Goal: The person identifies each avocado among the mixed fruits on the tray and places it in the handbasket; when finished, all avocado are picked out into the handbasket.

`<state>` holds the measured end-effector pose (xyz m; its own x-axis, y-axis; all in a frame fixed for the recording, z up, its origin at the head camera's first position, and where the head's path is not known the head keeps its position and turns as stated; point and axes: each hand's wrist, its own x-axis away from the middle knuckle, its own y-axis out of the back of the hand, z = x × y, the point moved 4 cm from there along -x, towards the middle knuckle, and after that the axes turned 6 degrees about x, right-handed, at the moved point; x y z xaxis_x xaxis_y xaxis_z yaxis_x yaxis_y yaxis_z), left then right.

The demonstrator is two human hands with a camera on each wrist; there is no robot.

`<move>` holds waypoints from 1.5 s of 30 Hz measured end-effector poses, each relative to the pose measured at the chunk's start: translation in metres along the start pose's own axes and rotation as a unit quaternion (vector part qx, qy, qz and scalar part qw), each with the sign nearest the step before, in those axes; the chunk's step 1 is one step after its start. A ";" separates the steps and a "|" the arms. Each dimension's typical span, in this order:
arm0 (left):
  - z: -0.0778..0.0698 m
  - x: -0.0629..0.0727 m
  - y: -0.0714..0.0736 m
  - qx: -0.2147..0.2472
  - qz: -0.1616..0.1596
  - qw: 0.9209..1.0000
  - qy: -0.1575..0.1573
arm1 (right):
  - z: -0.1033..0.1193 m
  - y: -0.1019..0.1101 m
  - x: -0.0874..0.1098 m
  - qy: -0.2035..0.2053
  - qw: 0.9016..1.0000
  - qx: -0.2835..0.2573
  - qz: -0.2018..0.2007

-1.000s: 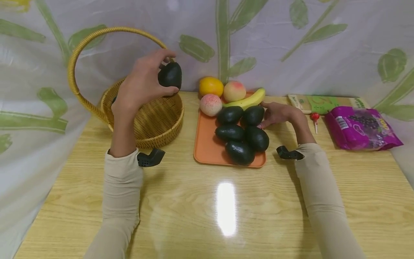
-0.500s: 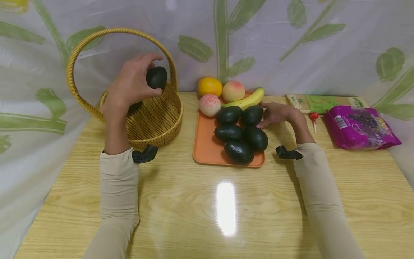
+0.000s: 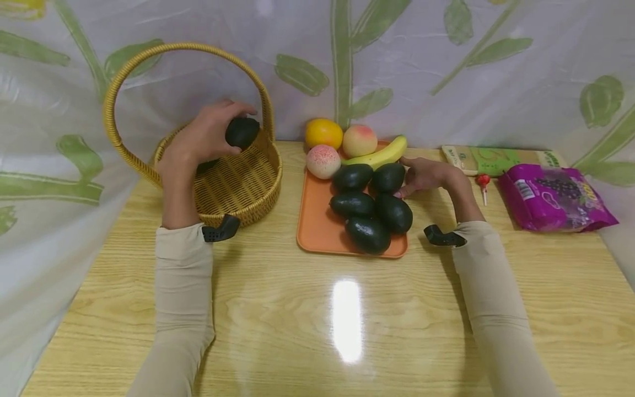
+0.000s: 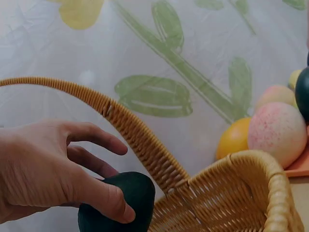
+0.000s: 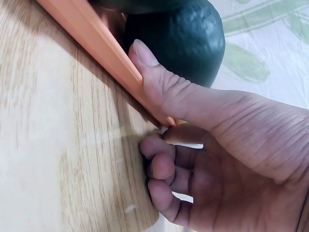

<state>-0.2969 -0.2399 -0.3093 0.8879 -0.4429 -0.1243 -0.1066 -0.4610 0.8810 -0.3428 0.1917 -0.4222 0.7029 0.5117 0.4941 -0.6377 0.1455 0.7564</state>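
My left hand point(image 3: 200, 135) holds a dark green avocado point(image 3: 242, 132) over the round wicker basket point(image 3: 233, 193), inside its tall arched handle. In the left wrist view the thumb lies across the avocado point(image 4: 137, 193) and the index finger stands away from it. Another dark avocado point(image 3: 207, 164) sits in the basket, partly hidden by the hand. At the right edge of the orange tray point(image 3: 317, 234), my right hand point(image 3: 426, 173) grips the rim, thumb on top, beside the avocados. Several avocados point(image 3: 368, 234) lie on that tray.
Behind the avocados are a banana point(image 3: 379, 154), two peaches point(image 3: 323, 161) and an orange-yellow fruit point(image 3: 323, 133). To the right lie a red lollipop point(image 3: 483, 180), a purple grape-printed bag point(image 3: 555, 198) and a green-and-tan packet point(image 3: 501, 160). A painted plastic sheet point(image 3: 421, 110) backs the table.
My left hand has carried the avocado leftward over the basket, then lowered it toward the inside, and the avocado has tilted. The right hand has stayed at the tray's edge.
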 end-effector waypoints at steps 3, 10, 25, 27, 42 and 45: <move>0.007 0.000 -0.004 -0.005 0.020 1.000 0.000 | 0.000 -0.002 0.000 0.003 1.000 -0.003 -0.001; 0.019 -0.005 -0.014 -0.011 0.044 0.999 -0.018 | 0.000 0.000 0.003 0.004 1.000 0.008 -0.007; 0.037 -0.006 -0.033 -0.052 0.102 0.993 0.034 | 0.001 -0.003 0.005 -0.003 1.000 0.002 -0.005; 0.039 -0.006 -0.035 -0.055 0.117 0.990 0.047 | 0.001 -0.003 0.005 -0.005 1.000 0.003 -0.004; 0.024 -0.007 -0.026 -0.041 0.098 0.992 0.062 | -0.003 0.002 -0.001 0.002 1.000 0.025 -0.007; 0.008 -0.006 -0.019 -0.041 0.091 0.994 0.041 | -0.002 0.003 -0.001 -0.001 0.999 0.033 0.002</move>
<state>-0.3036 -0.2345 -0.3289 0.8906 -0.4485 0.0751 -0.2356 -0.3138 0.9198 -0.3457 0.1931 -0.4217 0.7008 0.5107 0.4982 -0.6186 0.0872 0.7808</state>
